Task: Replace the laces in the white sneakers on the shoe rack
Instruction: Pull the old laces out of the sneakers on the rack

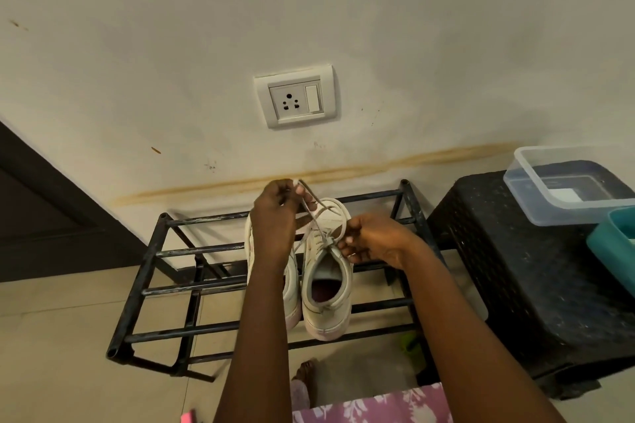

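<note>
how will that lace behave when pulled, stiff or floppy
Likely floppy: the lace bends between the left hand and right hand. Probably light, since a pinch holds it. It may snag at its knot over the sneaker.

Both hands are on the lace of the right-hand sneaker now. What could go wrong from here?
The left hand holds the lace raised; the sneaker sits on open rack bars and could tip or slip between them. The right hand pinches near the lace crossing; a hard tug might tighten it into a knot.

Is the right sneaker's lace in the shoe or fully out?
In, at least partly: the lace runs from the sneaker to the left hand; the right hand pinches it.
</note>
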Motion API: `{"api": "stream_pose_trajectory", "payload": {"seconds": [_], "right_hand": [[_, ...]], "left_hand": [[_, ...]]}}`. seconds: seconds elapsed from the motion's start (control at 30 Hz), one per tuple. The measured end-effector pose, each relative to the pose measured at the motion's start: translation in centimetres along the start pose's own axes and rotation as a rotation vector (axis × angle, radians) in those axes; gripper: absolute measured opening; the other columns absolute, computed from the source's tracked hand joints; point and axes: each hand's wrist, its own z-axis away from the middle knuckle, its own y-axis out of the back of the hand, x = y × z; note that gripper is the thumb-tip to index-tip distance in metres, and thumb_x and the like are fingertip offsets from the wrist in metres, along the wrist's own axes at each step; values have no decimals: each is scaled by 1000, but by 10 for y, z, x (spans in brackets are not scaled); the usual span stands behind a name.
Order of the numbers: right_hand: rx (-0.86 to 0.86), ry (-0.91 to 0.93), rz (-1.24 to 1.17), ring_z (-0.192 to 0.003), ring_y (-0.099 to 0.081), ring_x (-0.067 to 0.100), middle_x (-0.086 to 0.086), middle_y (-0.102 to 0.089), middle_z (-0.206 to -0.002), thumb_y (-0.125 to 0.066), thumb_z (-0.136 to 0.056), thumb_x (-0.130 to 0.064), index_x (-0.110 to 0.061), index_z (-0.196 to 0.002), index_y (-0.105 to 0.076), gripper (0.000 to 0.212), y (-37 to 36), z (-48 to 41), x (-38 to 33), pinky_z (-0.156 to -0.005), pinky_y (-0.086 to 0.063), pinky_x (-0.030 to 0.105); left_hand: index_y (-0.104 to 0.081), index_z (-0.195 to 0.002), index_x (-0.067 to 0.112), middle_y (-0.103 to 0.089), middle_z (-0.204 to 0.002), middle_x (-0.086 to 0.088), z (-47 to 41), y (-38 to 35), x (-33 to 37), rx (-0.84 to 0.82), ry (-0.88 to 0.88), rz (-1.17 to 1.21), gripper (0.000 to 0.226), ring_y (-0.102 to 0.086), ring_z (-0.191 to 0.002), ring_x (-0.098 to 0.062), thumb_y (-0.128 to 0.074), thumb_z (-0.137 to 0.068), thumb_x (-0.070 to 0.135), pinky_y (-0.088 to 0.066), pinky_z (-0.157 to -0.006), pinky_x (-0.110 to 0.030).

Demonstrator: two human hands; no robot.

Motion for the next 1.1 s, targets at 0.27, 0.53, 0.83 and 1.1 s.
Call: {"api": "stream_pose_trajectory", "payload": {"seconds": [0.27, 0.53, 0.83, 1.1], "right_hand": [[68, 82, 145, -92, -66, 26, 17, -70, -101, -66, -82, 2, -2, -98, -69, 17, -7, -1, 0, -80, -56, 31], [77, 46, 42, -71, -53, 16, 7, -58, -77, -56, -94, -14, -11, -87, -62, 10, -16, -6, 2, -65, -47, 28], [268, 126, -379, -61, -52, 11, 1, -62, -72, -51, -96, -16, -13, -82, -60, 16, -8, -3, -7, -59, -44, 24], [308, 408, -823, -55, -48, 6, -4, -59, -63, -51, -93, -4, -12, -99, -66, 17, 13, 2, -16, -54, -45, 19]], "left_hand": [[-56, -95, 10, -69, -80, 3, -10, 6, 5, 51, -40, 274, 6, -69, -83, -14, -50, -96, 10, -57, -68, -25], [-73, -94, 3, -71, -84, -15, -10, 15, -24, -299, 198, -647, 22, -68, -86, -27, -63, -89, 22, -53, -87, -38], [-75, -81, 9, -72, -81, -10, 2, 3, -15, -320, 84, -800, 10, -61, -68, -13, -69, -77, 14, -49, -67, -26], [-52, -82, 15, -53, -67, 3, 1, 19, 10, -287, 217, -26, 21, -48, -64, -13, -40, -98, 21, -43, -62, -28]]}}
